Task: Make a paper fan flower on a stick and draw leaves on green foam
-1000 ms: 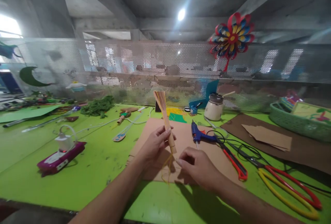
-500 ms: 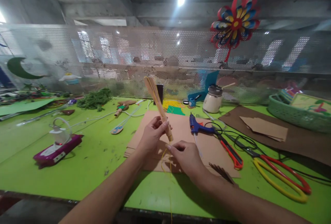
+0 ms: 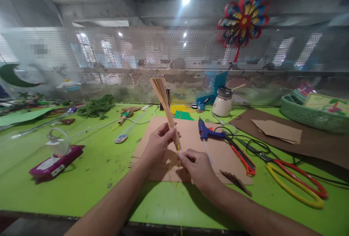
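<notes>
My left hand is closed round the lower end of a folded tan paper fan, which stands upright and tilts left at the top. Thin yellow thread hangs from the fan's base. My right hand is just below and right of the base, its fingertips pinched on that thread. Both hands are above a tan cardboard sheet lying on the green table.
A blue glue gun, red-handled pliers and large red-and-yellow scissors lie to the right. A small dark folded fan rests near the cardboard's front corner. A purple device sits left. A white jar and green basket stand behind.
The fan has closed from a spread shape into a narrower bundle. My right hand moved up to the fan's base and pinched the thread. The view shifted slightly.
</notes>
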`<action>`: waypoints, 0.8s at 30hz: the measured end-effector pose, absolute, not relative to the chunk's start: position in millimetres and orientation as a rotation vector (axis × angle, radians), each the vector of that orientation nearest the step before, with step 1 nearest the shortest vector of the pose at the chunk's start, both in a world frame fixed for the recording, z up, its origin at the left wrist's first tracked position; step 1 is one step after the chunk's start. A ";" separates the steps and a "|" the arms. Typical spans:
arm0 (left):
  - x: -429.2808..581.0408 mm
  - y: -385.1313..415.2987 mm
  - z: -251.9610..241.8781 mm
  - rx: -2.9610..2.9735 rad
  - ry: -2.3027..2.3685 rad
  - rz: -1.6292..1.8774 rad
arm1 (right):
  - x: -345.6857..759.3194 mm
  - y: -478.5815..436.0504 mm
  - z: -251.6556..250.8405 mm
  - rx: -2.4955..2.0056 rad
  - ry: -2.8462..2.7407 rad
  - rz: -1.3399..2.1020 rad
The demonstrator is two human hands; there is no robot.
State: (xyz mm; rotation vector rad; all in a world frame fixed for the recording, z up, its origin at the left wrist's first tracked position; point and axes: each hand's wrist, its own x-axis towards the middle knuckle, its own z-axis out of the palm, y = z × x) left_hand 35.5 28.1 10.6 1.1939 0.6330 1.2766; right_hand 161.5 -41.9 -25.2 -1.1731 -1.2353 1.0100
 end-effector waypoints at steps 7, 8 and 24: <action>31.8 30.8 8.1 1.127 0.610 1.207 | 166.3 -47.1 -21.5 -1.118 -1.164 1.285; 31.2 31.4 7.7 1.115 0.612 1.203 | 166.8 -48.5 -20.4 -1.109 -1.148 1.313; 27.9 34.1 10.1 1.036 0.615 1.164 | 171.9 -47.8 -23.3 -1.164 -1.140 1.319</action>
